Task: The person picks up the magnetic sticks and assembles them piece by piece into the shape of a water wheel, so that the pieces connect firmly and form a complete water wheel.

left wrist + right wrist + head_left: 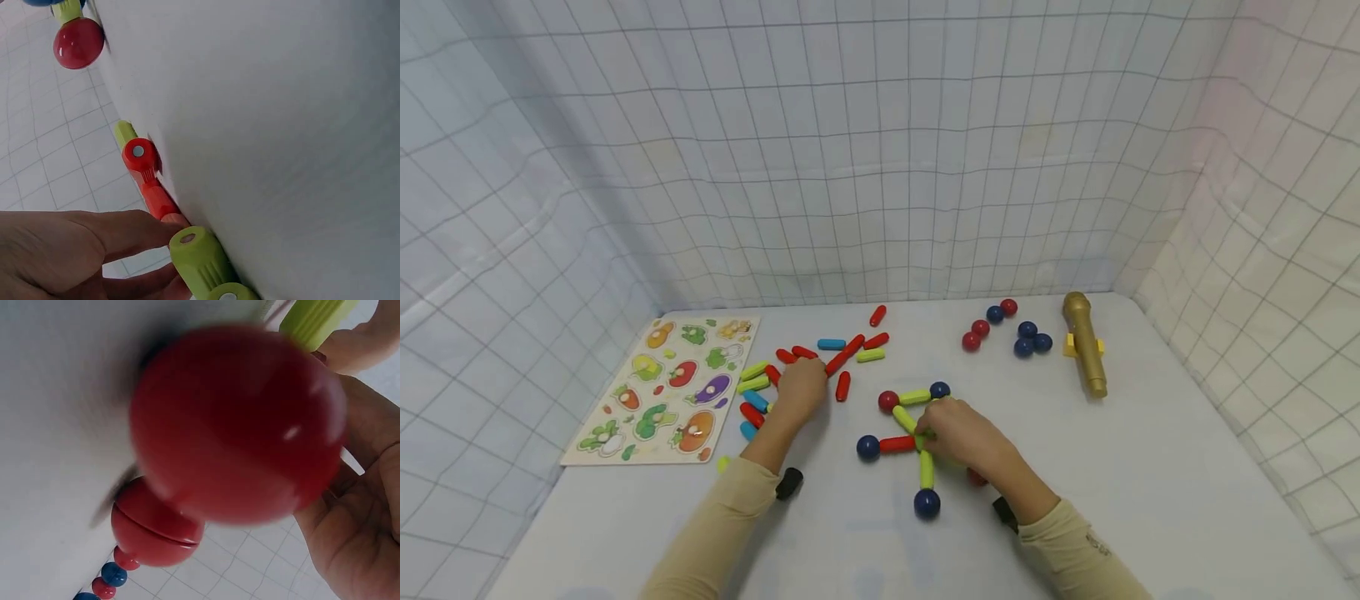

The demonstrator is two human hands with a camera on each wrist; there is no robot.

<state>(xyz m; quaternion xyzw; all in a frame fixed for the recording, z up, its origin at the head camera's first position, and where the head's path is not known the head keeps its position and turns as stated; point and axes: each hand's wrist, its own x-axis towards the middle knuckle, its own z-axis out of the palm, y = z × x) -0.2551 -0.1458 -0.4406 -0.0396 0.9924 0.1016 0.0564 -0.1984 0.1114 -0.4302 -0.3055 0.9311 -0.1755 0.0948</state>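
From the head view, the white worktop (1120,467) carried our stick-and-ball frame (910,421), our right hand (951,433) grasping its centre; light, rigid plastic. The left wrist view showed our left hand (69,256) pinching a green stick (200,256), best held mid-shaft. The right wrist view showed slippery red balls (237,419).

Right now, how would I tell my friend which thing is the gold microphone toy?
Start at the white table and go to its far right corner, near the checked wall. Past the loose cluster of red and blue balls lies the gold toy microphone, lying flat with its round head pointing away. It is the only gold thing, long and single, with a small yellow tab on its side.
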